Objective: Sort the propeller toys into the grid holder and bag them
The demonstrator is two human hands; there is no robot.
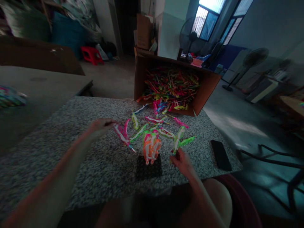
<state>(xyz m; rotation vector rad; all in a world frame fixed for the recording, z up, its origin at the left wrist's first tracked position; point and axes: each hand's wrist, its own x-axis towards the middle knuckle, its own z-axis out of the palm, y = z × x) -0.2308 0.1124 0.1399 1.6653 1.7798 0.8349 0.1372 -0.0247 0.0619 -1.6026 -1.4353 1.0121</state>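
My left hand (102, 126) is closed at the fingertips on the upper end of a long pink plastic piece (121, 135) with a pale stripe and a thin bluish tip. At the right, my right hand (181, 161) pinches the near end of a green plastic piece (178, 139), also pale-striped. Between the hands, a bundle of orange, pink and green pieces (151, 147) rests at the far edge of a black square pad (149, 169). Several similar slim pieces in pink, yellow and green lie scattered beyond it. Blur hides their exact kind.
A cardboard box (209, 95) lies on its side at the table's far edge, heaped with colourful pieces spilling out. A black phone (220, 155) lies on the speckled tabletop (95, 171) at right. Beyond are a red stool (92, 55) and a standing fan (255, 58).
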